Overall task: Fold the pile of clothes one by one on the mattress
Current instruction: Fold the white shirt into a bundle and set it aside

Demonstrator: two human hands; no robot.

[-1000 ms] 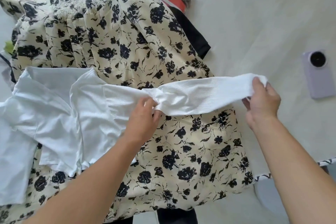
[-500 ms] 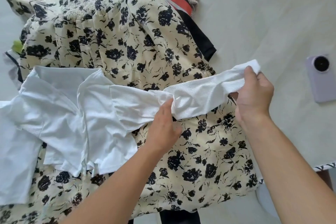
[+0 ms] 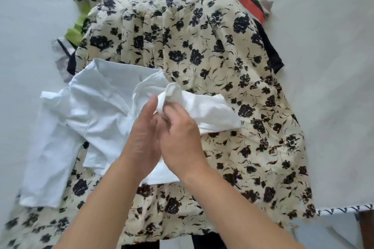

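Note:
A white long-sleeved top [image 3: 97, 111] lies across a cream dress with black flowers [image 3: 202, 50] on the mattress [image 3: 327, 66]. Its right sleeve [image 3: 212, 109] is folded back toward the body of the top. My right hand [image 3: 180, 137] pinches the sleeve's cuff end just above the fingers. My left hand [image 3: 141, 137] lies right beside it on the top's middle, fingers fairly straight and pressing the cloth down. The other sleeve [image 3: 46, 157] hangs out to the lower left.
Under the dress lie more clothes: a red and black piece [image 3: 253, 6] at the upper right, a lime green one [image 3: 77, 28] and a grey-and-navy one [image 3: 64, 60] at the left. The mattress edge with patterned trim [image 3: 344, 209] runs at the lower right.
My right hand has carried the sleeve's end leftward over the top, folding the sleeve back, and now meets my left hand. The view has shifted, so the phone at the right is out of sight.

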